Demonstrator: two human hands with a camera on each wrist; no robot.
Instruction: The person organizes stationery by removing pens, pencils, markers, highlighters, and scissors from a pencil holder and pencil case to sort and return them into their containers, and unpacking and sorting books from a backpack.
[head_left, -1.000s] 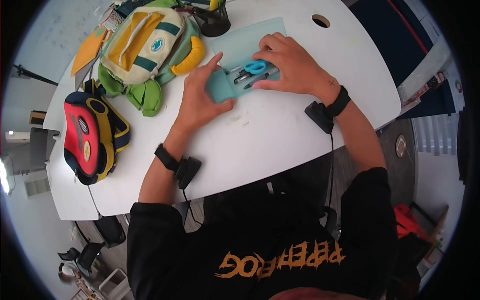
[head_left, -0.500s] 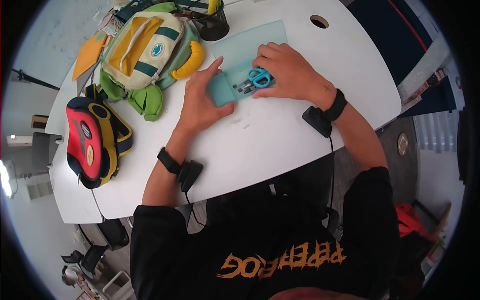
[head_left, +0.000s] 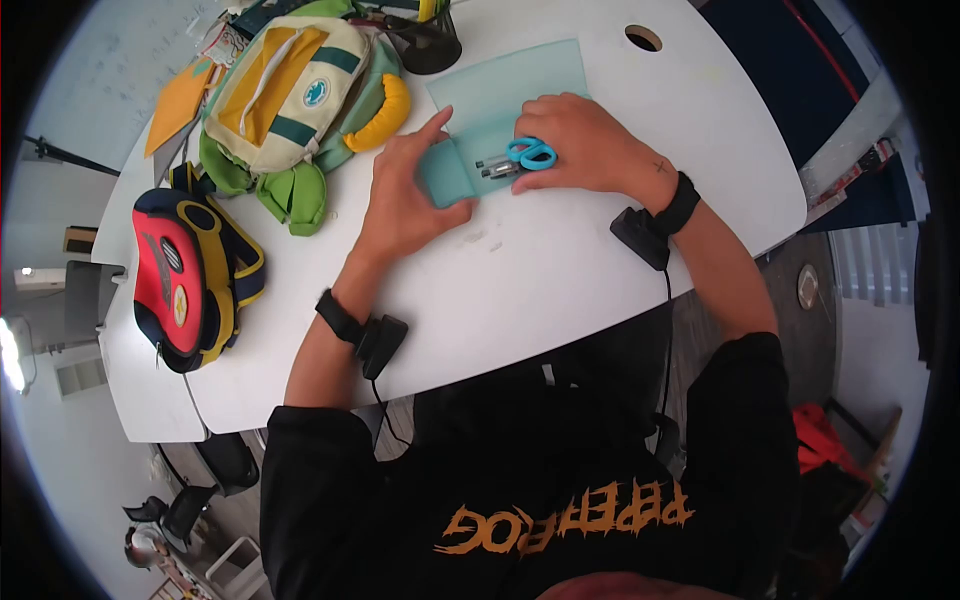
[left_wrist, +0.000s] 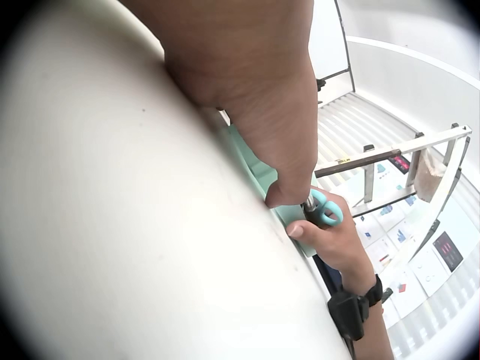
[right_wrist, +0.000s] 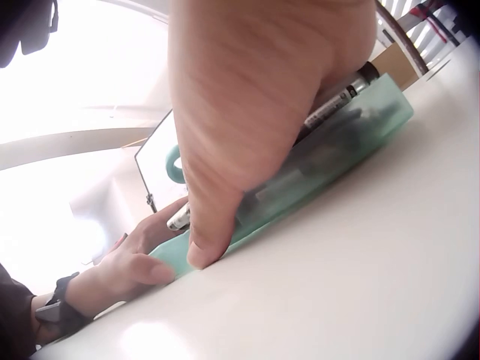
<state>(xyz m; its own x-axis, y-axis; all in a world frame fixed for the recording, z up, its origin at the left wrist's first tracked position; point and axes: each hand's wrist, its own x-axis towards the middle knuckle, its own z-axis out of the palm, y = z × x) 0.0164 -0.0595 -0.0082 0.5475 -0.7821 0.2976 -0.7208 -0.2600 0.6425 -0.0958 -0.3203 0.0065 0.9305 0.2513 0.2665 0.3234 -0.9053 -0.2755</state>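
Observation:
An open pale-teal translucent pencil case (head_left: 450, 175) lies on the white table, its flat lid (head_left: 512, 82) folded back on the far side. My left hand (head_left: 398, 195) holds its left end, thumb along the near edge and fingers at the far side. Over the right half, my right hand (head_left: 583, 145) grips the case between thumb and fingers, palm covering the contents. Beside that palm are scissors with blue handles (head_left: 530, 152), blades hidden. Several pens (head_left: 495, 167) lie in the case, and one pen (right_wrist: 330, 109) pokes above the wall under my palm in the right wrist view.
A cream and green backpack (head_left: 290, 95) with a yellow pocket lies left of the case. Farther left stands a red and navy bag (head_left: 175, 275). A black mesh pen holder (head_left: 432, 45) is at the back. A round cable hole (head_left: 643, 39) pierces the table.
The scissors have turned and shifted right and nearer to me, closer under the right palm. The pens lie closer together. The case and both hands have slid slightly right.

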